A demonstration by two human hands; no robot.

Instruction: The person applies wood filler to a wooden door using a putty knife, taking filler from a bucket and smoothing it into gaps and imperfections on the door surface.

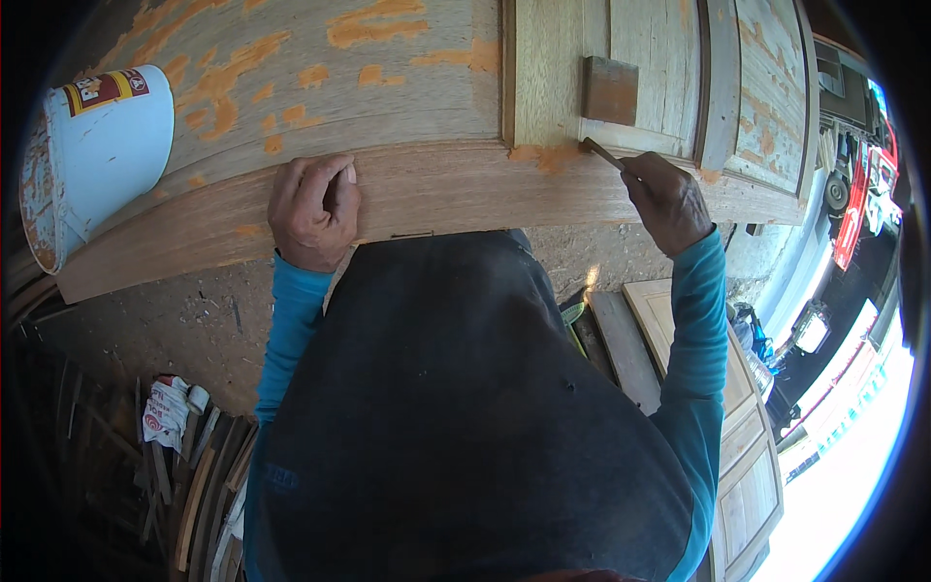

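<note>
A wooden door panel (427, 184) lies across in front of me, its bare wood marked with orange filler (548, 157). On its near edge rests my left hand (314, 211), fingers curled in; whether anything is inside them is hidden. My right hand (667, 202) pinches a narrow stick-like tool (603, 153), its exact kind unclear. The tool's tip lies at the joint beside the raised panel, close to an orange filler patch. Just beyond it, a small brown wooden block (611, 90) sits on the recessed part of the door.
A white bucket (121, 145) smeared with orange lies tipped on its side at the left. Below left are stacked wood strips (199, 485) and a white bag (167, 412). Another panelled door (747, 466) stands at the lower right. A red vehicle (853, 204) shows at far right.
</note>
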